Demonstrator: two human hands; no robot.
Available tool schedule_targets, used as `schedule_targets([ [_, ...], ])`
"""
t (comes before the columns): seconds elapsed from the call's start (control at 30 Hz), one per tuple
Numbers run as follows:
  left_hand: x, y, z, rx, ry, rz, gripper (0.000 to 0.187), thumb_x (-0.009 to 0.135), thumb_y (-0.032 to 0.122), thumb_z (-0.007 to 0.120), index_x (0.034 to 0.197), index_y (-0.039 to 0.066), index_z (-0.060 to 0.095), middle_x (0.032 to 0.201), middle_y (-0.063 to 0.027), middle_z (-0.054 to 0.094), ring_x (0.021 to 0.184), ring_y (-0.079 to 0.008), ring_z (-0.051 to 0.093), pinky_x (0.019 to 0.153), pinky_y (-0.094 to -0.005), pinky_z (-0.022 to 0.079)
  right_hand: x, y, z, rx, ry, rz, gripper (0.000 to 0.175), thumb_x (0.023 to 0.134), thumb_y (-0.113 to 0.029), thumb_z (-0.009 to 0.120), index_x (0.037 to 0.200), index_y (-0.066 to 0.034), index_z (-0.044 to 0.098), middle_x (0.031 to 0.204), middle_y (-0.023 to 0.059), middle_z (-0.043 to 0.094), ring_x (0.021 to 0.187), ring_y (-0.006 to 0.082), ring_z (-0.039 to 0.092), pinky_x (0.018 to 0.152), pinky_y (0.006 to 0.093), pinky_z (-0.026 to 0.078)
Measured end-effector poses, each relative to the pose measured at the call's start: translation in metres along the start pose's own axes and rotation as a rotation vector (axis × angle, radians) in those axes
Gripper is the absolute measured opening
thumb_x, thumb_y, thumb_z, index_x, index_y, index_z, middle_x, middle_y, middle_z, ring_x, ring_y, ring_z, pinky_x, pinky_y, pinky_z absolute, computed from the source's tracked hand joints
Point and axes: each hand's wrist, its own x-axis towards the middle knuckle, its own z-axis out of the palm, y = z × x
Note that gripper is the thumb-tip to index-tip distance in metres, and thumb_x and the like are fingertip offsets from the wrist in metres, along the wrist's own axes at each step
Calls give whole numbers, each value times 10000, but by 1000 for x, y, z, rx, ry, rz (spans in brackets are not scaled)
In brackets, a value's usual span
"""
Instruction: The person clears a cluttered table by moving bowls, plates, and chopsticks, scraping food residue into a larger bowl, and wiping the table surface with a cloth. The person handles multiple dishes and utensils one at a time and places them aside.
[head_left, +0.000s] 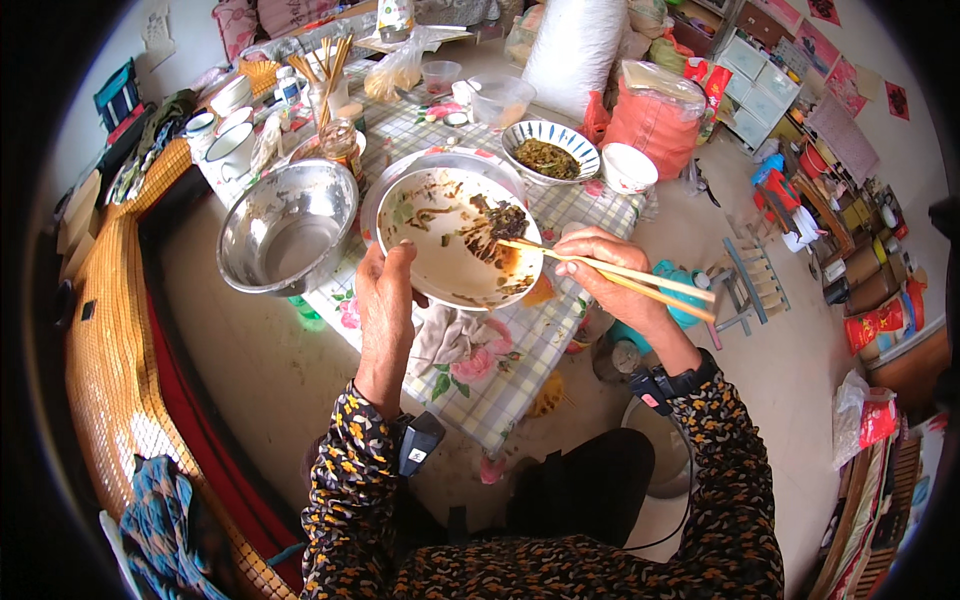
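Note:
My left hand (388, 289) grips the near left rim of a white bowl (431, 259), tilted above the table, with its thumb over the edge. Dark food remains (506, 221) and brown sauce stick to the bowl's right side. A pair of wooden chopsticks (645, 283) is held in my right hand (604, 274), their tips touching the food inside. Behind the white bowl, and partly hidden by it, is a larger round dish (457, 160). To the left stands a metal basin (289, 229). A striped bowl (551, 152) of dark green food lies beyond my right hand, beside a small white bowl (630, 168).
A checked floral tablecloth (480, 375) covers the table. Near its left side are enamel mugs (231, 150), a glass jar (340, 142) and a holder with chopsticks (328, 94). A clear plastic tub (501, 100) sits farther back. A crumpled cloth (446, 337) lies near the front edge.

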Motion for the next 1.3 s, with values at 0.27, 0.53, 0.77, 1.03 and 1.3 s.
schedule_targets([
  [0.27,38,7,7,74,-64,-2,348,792,257,464,866,-68,563,632,-105,565,459,-162,512,426,-255,416,3,11,-19,540,32,286,303,882,-101,414,1092,67,553,1063,111,545,884,196,602,818,321,492],
  [0.53,104,0,62,83,-61,-13,291,779,187,512,841,-97,531,603,-150,577,407,-195,541,364,-268,422,14,61,-35,436,86,200,247,920,-137,494,1049,62,566,1007,109,580,902,208,619,791,281,505],
  [0.77,140,-14,102,234,-37,20,352,780,227,485,756,-111,581,549,-161,575,399,-195,537,385,-278,433,12,138,-35,386,194,149,231,915,-93,490,1075,59,557,1077,110,560,950,213,612,802,282,502],
  [1.03,166,-29,125,240,-74,-44,405,759,226,512,792,-175,560,652,-212,613,473,-232,605,427,-292,500,14,195,-17,342,414,22,184,869,5,510,1037,30,582,1035,95,586,926,190,613,824,275,490],
  [1.3,178,-33,136,354,-52,-41,439,789,263,504,868,-166,553,676,-213,614,510,-234,621,458,-281,523,24,220,-19,429,575,379,210,912,-137,500,1036,14,579,948,80,614,807,161,639,737,258,492],
])
